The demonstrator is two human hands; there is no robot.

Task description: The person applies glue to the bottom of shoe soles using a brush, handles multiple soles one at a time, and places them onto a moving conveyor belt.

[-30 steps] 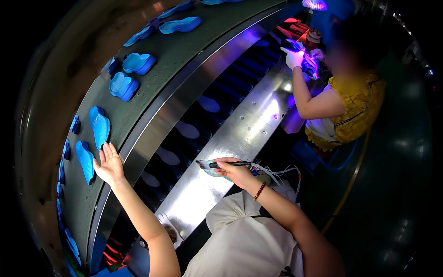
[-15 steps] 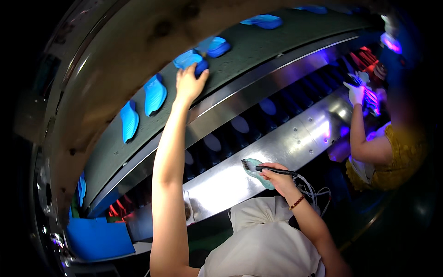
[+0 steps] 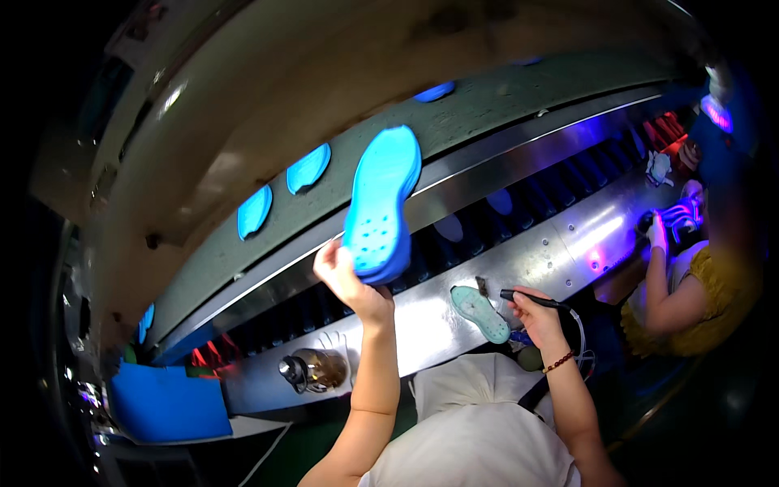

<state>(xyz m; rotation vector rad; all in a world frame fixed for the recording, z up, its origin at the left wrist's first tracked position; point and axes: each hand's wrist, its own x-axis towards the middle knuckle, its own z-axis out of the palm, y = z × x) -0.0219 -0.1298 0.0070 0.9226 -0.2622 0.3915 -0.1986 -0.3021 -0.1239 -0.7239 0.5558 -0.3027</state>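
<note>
Up at the near edge of the conveyor, my left hand [image 3: 355, 280] grips a bright blue shoe sole [image 3: 377, 199] by its lower left edge. The sole is held tilted, its holed side showing. My right hand [image 3: 537, 316] is closed on a slim black brush handle [image 3: 527, 299] with pale cables trailing from its rear end. Left of the handle, a dark bristle tip [image 3: 482, 286] shows beside a pale green sole [image 3: 471, 304], which lies on the metal bench. The join between tip and handle is hard to make out.
More blue soles [image 3: 308, 169] lie on the dark green conveyor belt [image 3: 479, 118]. Dark shoe uppers fill the rack [image 3: 531, 191] below it. A brownish jar [image 3: 324, 369] stands on the bench, with a blue box [image 3: 170, 402] farther left. At right, a white-gloved person [image 3: 673, 284] handles a lit piece.
My left hand has come back from the belt, now with a blue sole in it. My right hand has moved right, and the brush has come off the green sole.
</note>
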